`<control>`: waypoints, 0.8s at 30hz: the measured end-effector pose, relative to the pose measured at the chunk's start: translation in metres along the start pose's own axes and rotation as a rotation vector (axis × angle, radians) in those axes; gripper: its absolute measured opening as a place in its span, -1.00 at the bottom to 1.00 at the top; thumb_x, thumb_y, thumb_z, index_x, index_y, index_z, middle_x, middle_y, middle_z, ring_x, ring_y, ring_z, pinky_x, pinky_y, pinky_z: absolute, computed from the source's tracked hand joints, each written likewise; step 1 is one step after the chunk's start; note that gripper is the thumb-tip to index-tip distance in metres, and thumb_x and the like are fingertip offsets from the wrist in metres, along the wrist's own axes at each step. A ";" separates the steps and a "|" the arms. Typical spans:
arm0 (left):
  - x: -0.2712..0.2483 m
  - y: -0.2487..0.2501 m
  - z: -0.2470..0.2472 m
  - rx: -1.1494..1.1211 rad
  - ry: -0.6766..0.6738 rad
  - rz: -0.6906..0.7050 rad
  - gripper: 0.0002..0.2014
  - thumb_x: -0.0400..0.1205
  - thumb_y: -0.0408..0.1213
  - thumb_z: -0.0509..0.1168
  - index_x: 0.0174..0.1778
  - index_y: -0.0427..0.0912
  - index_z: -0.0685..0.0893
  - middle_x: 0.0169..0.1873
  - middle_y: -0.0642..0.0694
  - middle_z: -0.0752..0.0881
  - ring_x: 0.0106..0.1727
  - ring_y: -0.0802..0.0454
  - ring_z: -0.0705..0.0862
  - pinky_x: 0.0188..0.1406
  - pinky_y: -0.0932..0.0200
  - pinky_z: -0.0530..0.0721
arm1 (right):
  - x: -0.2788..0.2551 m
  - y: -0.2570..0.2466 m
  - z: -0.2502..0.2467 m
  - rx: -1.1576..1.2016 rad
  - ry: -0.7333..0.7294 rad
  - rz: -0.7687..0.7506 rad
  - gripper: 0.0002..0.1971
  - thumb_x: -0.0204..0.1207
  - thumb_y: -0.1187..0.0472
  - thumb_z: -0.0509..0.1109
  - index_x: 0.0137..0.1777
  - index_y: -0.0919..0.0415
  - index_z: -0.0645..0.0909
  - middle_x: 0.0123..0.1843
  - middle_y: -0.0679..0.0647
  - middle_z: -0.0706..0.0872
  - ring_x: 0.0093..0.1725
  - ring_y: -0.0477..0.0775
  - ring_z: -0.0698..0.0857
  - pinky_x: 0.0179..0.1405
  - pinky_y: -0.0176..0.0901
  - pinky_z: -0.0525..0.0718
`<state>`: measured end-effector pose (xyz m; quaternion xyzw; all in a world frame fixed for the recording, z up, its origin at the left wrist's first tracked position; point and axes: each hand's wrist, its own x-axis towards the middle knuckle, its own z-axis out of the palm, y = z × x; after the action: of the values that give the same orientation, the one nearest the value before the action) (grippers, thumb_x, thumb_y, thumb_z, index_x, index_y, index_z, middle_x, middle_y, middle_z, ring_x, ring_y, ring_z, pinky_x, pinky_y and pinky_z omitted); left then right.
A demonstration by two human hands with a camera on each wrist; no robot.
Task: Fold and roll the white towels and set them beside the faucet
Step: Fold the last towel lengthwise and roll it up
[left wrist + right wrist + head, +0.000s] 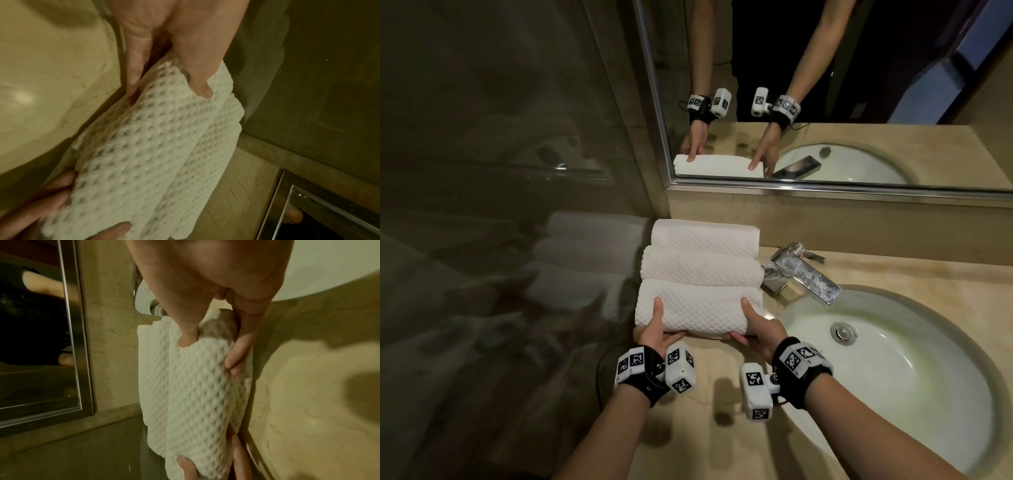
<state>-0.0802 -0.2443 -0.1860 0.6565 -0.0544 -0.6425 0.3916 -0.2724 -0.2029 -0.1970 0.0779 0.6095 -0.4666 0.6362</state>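
While both hands pinch the nearest rolled towel [698,308] at lower centre, fingers [739,337] underneath stay mostly hidden, thumbs on top.

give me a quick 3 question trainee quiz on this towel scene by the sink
1. How many rolled white towels lie on the counter left of the faucet?
2. True or false: only the left hand grips the nearest towel.
3. Multiple choice: where does each thumb lie? A) on top of the nearest roll B) on the faucet C) in the sink

Key:
1. Three: the nearest towel, the middle towel and the far towel, side by side.
2. False; the right hand grips its other end.
3. A; the other fingers curl under the near side.
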 end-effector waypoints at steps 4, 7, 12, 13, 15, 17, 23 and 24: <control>0.001 0.008 0.007 0.028 0.003 0.009 -0.33 0.55 0.00 0.44 0.48 -0.31 0.44 0.30 -0.40 0.62 -0.02 -0.26 0.69 -0.08 -0.13 0.71 | 0.000 -0.008 0.007 0.012 -0.004 0.017 -0.39 0.41 0.11 0.60 0.31 0.46 0.47 0.27 0.43 0.61 -0.15 0.39 0.75 -0.54 -0.06 0.78; -0.004 0.005 -0.001 0.033 -0.044 -0.011 -0.32 0.52 0.08 0.44 0.46 -0.23 0.46 0.30 -0.38 0.63 0.01 -0.26 0.72 -0.27 0.01 0.72 | -0.003 -0.001 0.003 0.020 -0.033 0.010 -0.33 0.36 0.06 0.63 0.34 0.42 0.47 0.29 0.38 0.63 -0.02 0.33 0.77 -0.40 -0.05 0.81; -0.008 0.001 -0.011 -0.013 -0.097 -0.098 -0.27 0.38 0.15 0.53 0.32 -0.20 0.47 0.23 -0.33 0.62 0.00 -0.27 0.70 0.12 -0.19 0.72 | -0.018 0.006 -0.017 -0.117 -0.185 0.136 -0.32 0.33 -0.12 0.60 0.30 0.31 0.50 0.20 0.44 0.68 0.07 0.38 0.80 -0.14 0.14 0.83; -0.007 -0.001 -0.012 -0.017 -0.109 -0.126 -0.19 0.29 0.15 0.59 0.31 -0.23 0.47 0.22 -0.33 0.62 0.03 -0.29 0.70 0.15 -0.25 0.71 | -0.020 0.006 -0.021 -0.158 -0.208 0.148 -0.34 0.35 -0.16 0.57 0.27 0.28 0.51 0.22 0.45 0.66 0.08 0.38 0.79 -0.10 0.15 0.82; -0.013 -0.004 -0.013 0.002 -0.140 -0.173 -0.05 0.11 0.14 0.69 0.32 -0.24 0.48 0.24 -0.38 0.61 0.16 -0.36 0.68 0.07 -0.28 0.74 | -0.021 0.007 -0.027 -0.225 -0.212 0.146 -0.32 0.33 -0.22 0.55 0.26 0.26 0.53 0.24 0.44 0.65 0.06 0.37 0.80 -0.05 0.14 0.81; -0.013 -0.009 -0.012 0.009 -0.148 -0.174 -0.06 0.11 0.08 0.72 0.33 -0.22 0.49 0.24 -0.41 0.60 0.22 -0.38 0.66 0.04 -0.26 0.76 | -0.017 0.009 -0.028 -0.197 -0.187 0.111 -0.28 0.32 -0.19 0.55 0.30 0.33 0.52 0.22 0.43 0.68 0.04 0.35 0.80 -0.07 0.09 0.82; 0.002 0.003 -0.011 -0.017 -0.124 -0.044 -0.38 0.40 -0.08 0.59 0.32 -0.24 0.57 0.21 -0.38 0.69 0.08 -0.30 0.73 0.24 -0.33 0.66 | -0.014 0.010 -0.001 -0.043 -0.125 0.055 -0.30 0.40 0.06 0.58 0.37 0.51 0.44 0.28 0.43 0.64 0.05 0.35 0.77 -0.34 -0.06 0.83; 0.005 0.005 -0.010 -0.025 -0.116 -0.042 -0.42 0.43 -0.10 0.57 0.30 -0.25 0.58 0.20 -0.38 0.70 0.06 -0.30 0.74 0.23 -0.34 0.66 | -0.015 0.009 0.002 -0.036 -0.115 0.048 -0.31 0.40 0.07 0.59 0.36 0.51 0.44 0.27 0.43 0.63 0.04 0.36 0.77 -0.37 -0.04 0.83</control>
<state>-0.0687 -0.2462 -0.1887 0.6140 -0.0553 -0.6882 0.3824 -0.2622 -0.1924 -0.1880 0.0540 0.5781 -0.4437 0.6827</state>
